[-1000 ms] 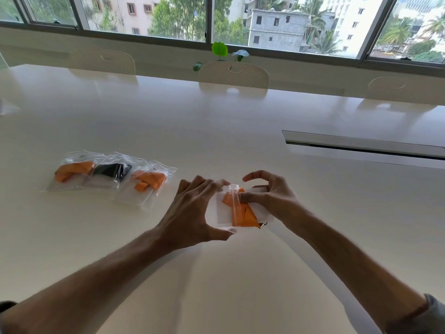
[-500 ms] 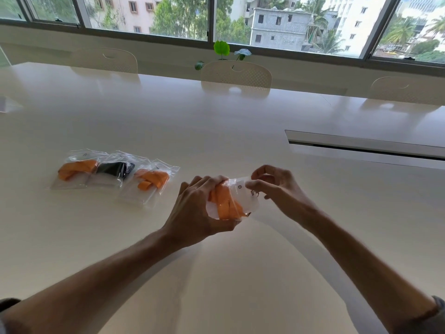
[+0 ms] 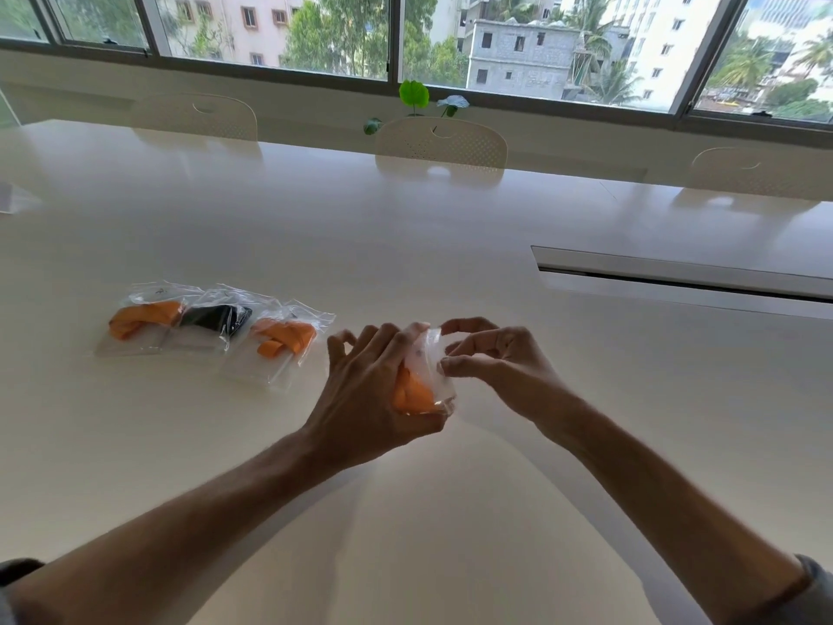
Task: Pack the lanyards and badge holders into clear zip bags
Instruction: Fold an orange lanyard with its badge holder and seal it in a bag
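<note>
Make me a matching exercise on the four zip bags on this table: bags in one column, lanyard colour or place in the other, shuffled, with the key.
Bags:
1. leftmost bag
2. middle bag
3. third bag in the row
4. bag in progress

Descriptions:
A. black lanyard, lying on the table
B. orange lanyard, gripped by the left hand, pinched by the right hand
C. orange lanyard, at the row's left end
D. orange lanyard, lying nearest the hands

Pairs: 1-C, 2-A, 3-D, 4-B

Four clear zip bags in all: three lie on the surface (image 3: 450, 263), two with orange lanyards (image 3: 144, 318) (image 3: 284, 338), one with a black lanyard (image 3: 216, 318), and a fourth bag (image 3: 428, 376) with an orange lanyard (image 3: 412, 394) sits between two hands (image 3: 360, 390) (image 3: 496, 363).
</note>
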`<state>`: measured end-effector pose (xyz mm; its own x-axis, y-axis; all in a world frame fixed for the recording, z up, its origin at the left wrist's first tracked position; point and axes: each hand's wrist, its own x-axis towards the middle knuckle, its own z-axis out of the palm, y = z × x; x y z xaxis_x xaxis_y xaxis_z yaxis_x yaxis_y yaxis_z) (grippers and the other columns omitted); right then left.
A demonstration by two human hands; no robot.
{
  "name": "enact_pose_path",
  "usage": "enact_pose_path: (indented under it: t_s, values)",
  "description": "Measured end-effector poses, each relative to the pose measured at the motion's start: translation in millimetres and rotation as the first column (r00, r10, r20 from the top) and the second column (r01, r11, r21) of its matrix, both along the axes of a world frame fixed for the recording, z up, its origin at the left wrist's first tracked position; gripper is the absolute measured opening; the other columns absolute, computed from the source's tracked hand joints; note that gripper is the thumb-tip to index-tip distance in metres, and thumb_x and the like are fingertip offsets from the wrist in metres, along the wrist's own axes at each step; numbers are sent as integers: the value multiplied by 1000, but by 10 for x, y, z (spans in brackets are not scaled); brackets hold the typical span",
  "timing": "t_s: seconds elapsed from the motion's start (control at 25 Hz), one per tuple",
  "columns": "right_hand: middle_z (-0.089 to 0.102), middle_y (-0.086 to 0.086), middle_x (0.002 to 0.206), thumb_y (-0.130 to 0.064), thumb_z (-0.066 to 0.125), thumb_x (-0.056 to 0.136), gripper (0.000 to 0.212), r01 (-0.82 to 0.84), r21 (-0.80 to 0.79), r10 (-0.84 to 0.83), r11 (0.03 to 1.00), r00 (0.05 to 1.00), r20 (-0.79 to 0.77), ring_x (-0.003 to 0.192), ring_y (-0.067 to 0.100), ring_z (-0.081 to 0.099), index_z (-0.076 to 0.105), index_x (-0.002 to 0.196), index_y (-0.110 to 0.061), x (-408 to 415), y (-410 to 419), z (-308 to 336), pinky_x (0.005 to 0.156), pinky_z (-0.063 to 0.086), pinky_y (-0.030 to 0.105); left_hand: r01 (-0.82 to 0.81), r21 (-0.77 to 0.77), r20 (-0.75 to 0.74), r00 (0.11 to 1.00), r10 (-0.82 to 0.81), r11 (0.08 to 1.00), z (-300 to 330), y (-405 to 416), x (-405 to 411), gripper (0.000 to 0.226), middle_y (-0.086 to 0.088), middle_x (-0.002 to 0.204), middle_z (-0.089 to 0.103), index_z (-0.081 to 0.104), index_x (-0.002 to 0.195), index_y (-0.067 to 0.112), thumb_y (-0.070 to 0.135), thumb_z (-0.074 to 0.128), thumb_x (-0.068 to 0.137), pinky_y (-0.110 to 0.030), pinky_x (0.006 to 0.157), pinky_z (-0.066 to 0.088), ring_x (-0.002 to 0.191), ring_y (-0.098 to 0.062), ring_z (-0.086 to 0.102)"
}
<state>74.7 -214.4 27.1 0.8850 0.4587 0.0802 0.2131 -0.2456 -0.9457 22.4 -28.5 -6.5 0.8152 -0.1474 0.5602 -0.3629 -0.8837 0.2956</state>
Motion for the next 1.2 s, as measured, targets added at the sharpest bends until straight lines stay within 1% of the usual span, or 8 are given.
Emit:
enact_pose_path:
  t_s: [0.16, 0.32, 0.48, 0.64, 0.76, 0.88, 1.08, 1.2]
  values:
    - [65, -12, 120, -21, 79, 79, 5, 5, -26, -3, 1000, 998, 68, 111, 8, 61, 79, 74, -19, -63, 122, -155, 96, 47, 39, 36, -2, -18, 999, -36, 999, -6, -38, -22, 82, 5, 109, 57, 48, 134, 18, 68, 62, 70, -38, 87, 33, 97, -14, 54]
    - [73, 12, 99, -36, 68, 81, 26, -166, -12, 163, 986, 977, -135, 85, 12, 66, 79, 90, -14, -52, 75, -85, 78, 47, 33, 13, -120, -34, 999, -17, 993, 15, -15, -10, 88, 6, 108, 53, 46, 136, 16, 68, 64, 67, -38, 89, 39, 96, -12, 50]
    - [74, 19, 99, -16, 65, 90, 16, -272, -58, 254, 961, 944, -209, 85, 15, 68, 76, 101, -18, -1, -48, 15, 78, 47, 30, 7, -217, -86, 996, -27, 976, 31, 39, 13, 98, 6, 115, 52, 38, 141, 21, 68, 72, 62, -34, 82, 47, 98, -11, 49]
    - [72, 28, 99, 0, 68, 85, 17, -205, -86, 192, 975, 972, -138, 85, 32, 66, 74, 100, -3, -22, -1, -20, 85, 53, 46, 150, -139, -204, 963, -177, 979, 71, 107, 16, 102, 9, 107, 47, 26, 145, 42, 72, 73, 59, -25, 73, 49, 89, -7, 51]
    - [73, 27, 86, 3, 70, 83, 14, -115, -74, 111, 991, 992, -56, 70, 23, 66, 77, 85, -9, -21, 24, -36, 72, 55, 40, 271, -169, -311, 898, -312, 948, 150, 229, 38, 78, 11, 107, 45, 41, 135, 47, 71, 69, 67, -16, 74, 48, 92, -3, 54]
    - [74, 15, 72, 1, 70, 84, 15, -105, -98, 108, 990, 994, 31, 57, 12, 61, 77, 82, -12, -33, 42, -59, 57, 47, 24, 270, -366, -327, 859, -395, 891, 216, 276, 73, 39, 1, 108, 53, 58, 116, 33, 51, 54, 82, -18, 68, 50, 89, -8, 58]
    - [77, 11, 87, -31, 60, 94, 34, -225, -75, 222, 971, 974, -52, 74, 20, 71, 75, 94, 0, -35, -23, 29, 63, 46, 24, 209, -419, -288, 892, -348, 884, 238, 289, 78, 9, -6, 102, 56, 58, 97, 22, 21, 51, 91, -15, 55, 46, 73, -9, 57]
    - [77, 11, 84, -30, 72, 85, 26, -184, -182, 209, 966, 970, 126, 77, 28, 73, 78, 91, -5, -84, -21, 71, 72, 58, 36, 204, -443, -284, 892, -352, 873, 261, 341, 79, 7, -3, 99, 56, 57, 95, 19, 22, 55, 90, -14, 52, 44, 67, -4, 58]
